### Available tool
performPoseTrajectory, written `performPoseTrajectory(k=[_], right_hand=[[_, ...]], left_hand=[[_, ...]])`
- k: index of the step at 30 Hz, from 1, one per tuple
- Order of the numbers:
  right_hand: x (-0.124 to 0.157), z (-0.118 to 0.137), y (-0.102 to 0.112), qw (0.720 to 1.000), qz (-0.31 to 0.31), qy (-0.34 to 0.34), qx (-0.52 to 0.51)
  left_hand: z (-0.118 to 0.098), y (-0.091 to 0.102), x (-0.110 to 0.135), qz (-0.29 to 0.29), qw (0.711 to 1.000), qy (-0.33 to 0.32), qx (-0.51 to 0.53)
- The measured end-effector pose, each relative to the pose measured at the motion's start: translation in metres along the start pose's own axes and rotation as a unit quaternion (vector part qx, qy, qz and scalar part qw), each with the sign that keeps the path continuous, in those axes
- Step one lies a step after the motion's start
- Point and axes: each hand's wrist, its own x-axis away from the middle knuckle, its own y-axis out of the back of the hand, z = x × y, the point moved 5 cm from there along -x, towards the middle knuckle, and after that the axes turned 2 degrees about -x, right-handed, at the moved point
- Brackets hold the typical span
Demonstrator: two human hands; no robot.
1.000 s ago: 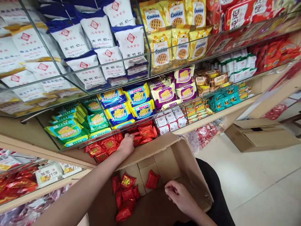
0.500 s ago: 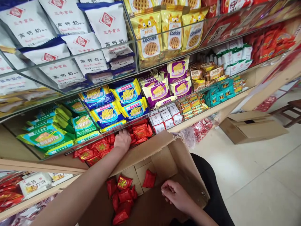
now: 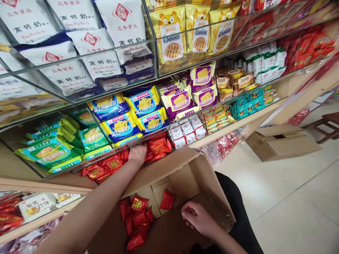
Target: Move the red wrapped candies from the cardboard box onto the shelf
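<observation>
My left hand [image 3: 137, 153] reaches into the shelf compartment of small red snack packets [image 3: 159, 146], its fingers buried among them and hidden from view. My right hand [image 3: 196, 217] rests inside the open cardboard box [image 3: 182, 176] near its right wall, fingers curled loosely with nothing visible in them. Several red packets [image 3: 137, 220] lie on the box floor to the left of that hand, and a single one [image 3: 167, 199] sits apart further back.
Glass-fronted shelves hold blue biscuit packs [image 3: 124, 121], green packs [image 3: 50, 151], purple packs [image 3: 185, 98], small white packets [image 3: 185, 130] and cookie bags [image 3: 172, 38]. A closed cardboard box [image 3: 283, 144] sits on the tiled floor at right. A wooden stool [image 3: 325, 123] stands beyond it.
My left hand has pushed a little deeper into the red packets under the glass. The view has tilted slightly. My right hand stays put in the box.
</observation>
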Motion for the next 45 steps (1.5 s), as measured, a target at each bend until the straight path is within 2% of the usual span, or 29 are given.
performPoseTrajectory(k=[22, 27, 30, 33, 36, 38, 41, 43, 45], right_hand=[[-0.001, -0.003, -0.001, 1.000, -0.001, -0.013, 0.006], [0.000, -0.004, 0.000, 1.000, -0.009, -0.012, 0.003], [-0.001, -0.006, 0.001, 1.000, -0.012, -0.012, 0.003], [0.000, -0.008, 0.001, 0.999, -0.013, -0.020, 0.024], [0.000, -0.002, -0.003, 0.989, -0.017, 0.001, 0.149], [-0.005, 0.006, -0.012, 0.960, -0.012, 0.042, 0.276], [-0.024, 0.015, -0.036, 0.901, 0.015, 0.086, 0.425], [-0.044, 0.014, -0.053, 0.875, 0.025, 0.085, 0.475], [-0.064, 0.009, -0.064, 0.866, 0.015, 0.061, 0.496]], left_hand=[[-0.002, -0.008, 0.000, -0.009, 0.999, 0.030, 0.021], [0.002, 0.011, 0.006, 0.006, 0.998, 0.015, 0.054], [0.006, 0.031, 0.034, -0.005, 0.997, -0.011, 0.073], [0.007, 0.043, 0.094, -0.039, 0.993, -0.039, 0.108], [-0.004, 0.043, 0.167, -0.114, 0.945, -0.181, 0.246], [-0.007, 0.033, 0.206, -0.144, 0.919, -0.220, 0.294], [-0.003, 0.007, 0.236, -0.157, 0.904, -0.174, 0.357], [-0.004, -0.015, 0.244, -0.121, 0.895, -0.138, 0.407], [-0.009, -0.035, 0.249, -0.066, 0.878, -0.122, 0.459]])
